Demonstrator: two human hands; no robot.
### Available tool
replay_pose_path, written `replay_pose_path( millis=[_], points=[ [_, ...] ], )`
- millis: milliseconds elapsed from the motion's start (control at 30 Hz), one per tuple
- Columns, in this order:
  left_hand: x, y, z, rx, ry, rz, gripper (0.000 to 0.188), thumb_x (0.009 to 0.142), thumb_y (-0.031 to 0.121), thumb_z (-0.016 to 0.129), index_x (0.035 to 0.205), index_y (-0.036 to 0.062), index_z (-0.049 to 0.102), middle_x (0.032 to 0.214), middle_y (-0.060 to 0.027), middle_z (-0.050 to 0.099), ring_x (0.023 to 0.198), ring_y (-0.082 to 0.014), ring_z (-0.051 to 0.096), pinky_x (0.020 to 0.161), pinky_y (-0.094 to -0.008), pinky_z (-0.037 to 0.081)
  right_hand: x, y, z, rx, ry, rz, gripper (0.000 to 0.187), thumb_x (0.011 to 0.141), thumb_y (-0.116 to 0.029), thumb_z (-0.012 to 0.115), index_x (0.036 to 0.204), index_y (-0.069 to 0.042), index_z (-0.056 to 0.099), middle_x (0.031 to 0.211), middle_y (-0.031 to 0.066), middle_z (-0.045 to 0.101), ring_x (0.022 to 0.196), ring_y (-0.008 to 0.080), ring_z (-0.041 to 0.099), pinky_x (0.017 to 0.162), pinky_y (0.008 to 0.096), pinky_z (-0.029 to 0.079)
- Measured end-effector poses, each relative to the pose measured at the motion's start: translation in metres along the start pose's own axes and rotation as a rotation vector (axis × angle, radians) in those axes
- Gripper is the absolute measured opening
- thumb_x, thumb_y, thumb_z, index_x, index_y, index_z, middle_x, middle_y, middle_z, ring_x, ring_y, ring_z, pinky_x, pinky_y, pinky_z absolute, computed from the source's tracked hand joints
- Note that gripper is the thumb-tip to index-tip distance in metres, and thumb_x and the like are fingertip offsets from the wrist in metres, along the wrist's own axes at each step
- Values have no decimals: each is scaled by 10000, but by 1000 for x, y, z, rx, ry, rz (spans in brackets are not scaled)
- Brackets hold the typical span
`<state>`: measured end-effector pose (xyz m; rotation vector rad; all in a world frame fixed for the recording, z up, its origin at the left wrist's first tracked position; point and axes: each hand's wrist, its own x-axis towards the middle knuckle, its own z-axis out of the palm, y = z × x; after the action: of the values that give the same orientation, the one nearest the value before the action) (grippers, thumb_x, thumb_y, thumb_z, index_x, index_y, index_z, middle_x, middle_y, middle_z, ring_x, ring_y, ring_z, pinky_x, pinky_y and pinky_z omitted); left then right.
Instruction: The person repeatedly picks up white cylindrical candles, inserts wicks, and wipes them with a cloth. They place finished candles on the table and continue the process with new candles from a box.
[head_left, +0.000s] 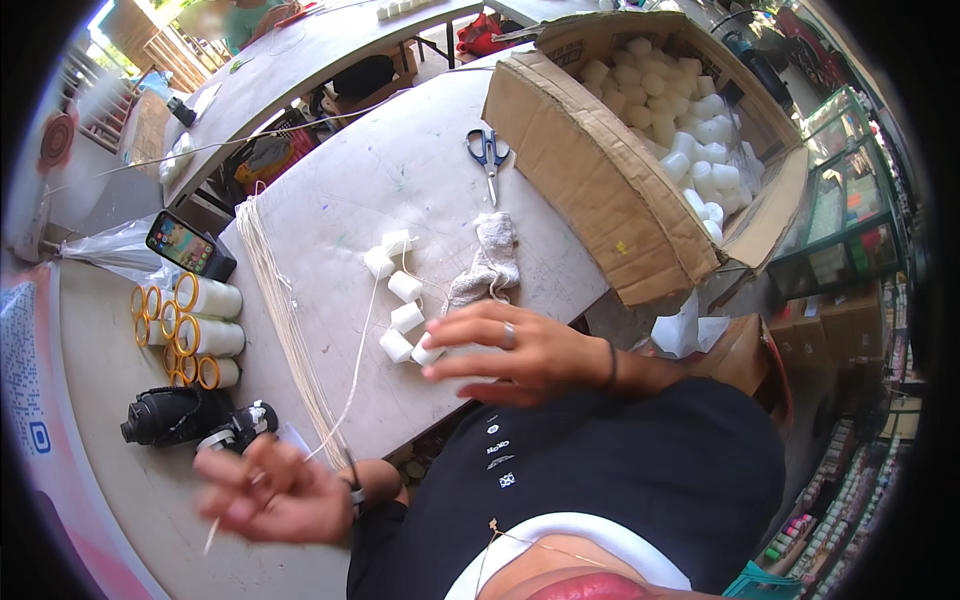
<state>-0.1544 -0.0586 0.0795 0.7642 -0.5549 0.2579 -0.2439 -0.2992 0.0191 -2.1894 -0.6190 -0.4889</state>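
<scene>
Cord pinched in the blurred left hand stretches to short white cylinders grouped on the desk, likely held sideways to avoid tangling, while the right hand, well apart, spreads loose fingers by the nearest cylinder, perhaps steadying it.

Daylight upper left; pale far table; green-framed glass cabinet right.

From here I see the left hand blurred, its fingers curled in a pinch, the left wrist just behind that grip. Well to the grip's right, my right hand is back upward, fingers extended leftward, the right forearm behind them.
</scene>
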Motion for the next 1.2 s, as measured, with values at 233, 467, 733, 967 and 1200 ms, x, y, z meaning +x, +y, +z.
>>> replay_pose_path(
  millis=[233, 467, 733, 967, 1200],
  points=[
    [-19, -105, 36, 384, -534, -385, 132, 961, 67, 581, 1002, -6, 682, 988, -60, 485, 901, -137, 485, 793, -239, 426, -27, -74, -138, -789, 29, 199, 242, 779, -156, 753, 991, -61, 683, 941, 84, 658, 819, 234, 653, 685, 343, 524],
    [-29, -110, 44, 403, -425, -453, 195, 947, 23, 609, 1119, -44, 671, 975, -48, 578, 841, -75, 501, 733, -209, 399, -41, 75, -296, -940, -189, 1134, 385, 866, -327, 685, 1057, -1, 608, 1034, 198, 657, 975, 309, 642, 823, 389, 496],
    [-31, -117, 22, 330, -269, -517, 153, 996, 125, 584, 1076, -1, 618, 936, -21, 591, 715, -33, 454, 622, -179, 357, -100, 173, -299, -856, -110, 1114, 563, 782, -382, 771, 1141, -9, 551, 1120, 201, 630, 1039, 334, 603, 895, 390, 476],
    [-55, -192, 12, 593, -490, -775, 279, 1045, 292, 485, 979, 21, 483, 775, -56, 540, 616, -115, 434, 577, -276, 382, -84, 151, -302, -311, 341, 1187, 487, 891, -354, 681, 1247, -52, 541, 1078, 88, 625, 980, 191, 601, 852, 319, 498],
    [-89, -225, -14, 1088, -851, -462, 518, 795, 248, 788, 1214, 48, 560, 1099, -208, 524, 975, -371, 591, 816, -441, 496, -93, 15, -360, 545, 614, 606, 403, 1003, -202, 490, 1327, 37, 497, 1259, 181, 594, 1142, 277, 617, 1039, 340, 480]
  ],
)
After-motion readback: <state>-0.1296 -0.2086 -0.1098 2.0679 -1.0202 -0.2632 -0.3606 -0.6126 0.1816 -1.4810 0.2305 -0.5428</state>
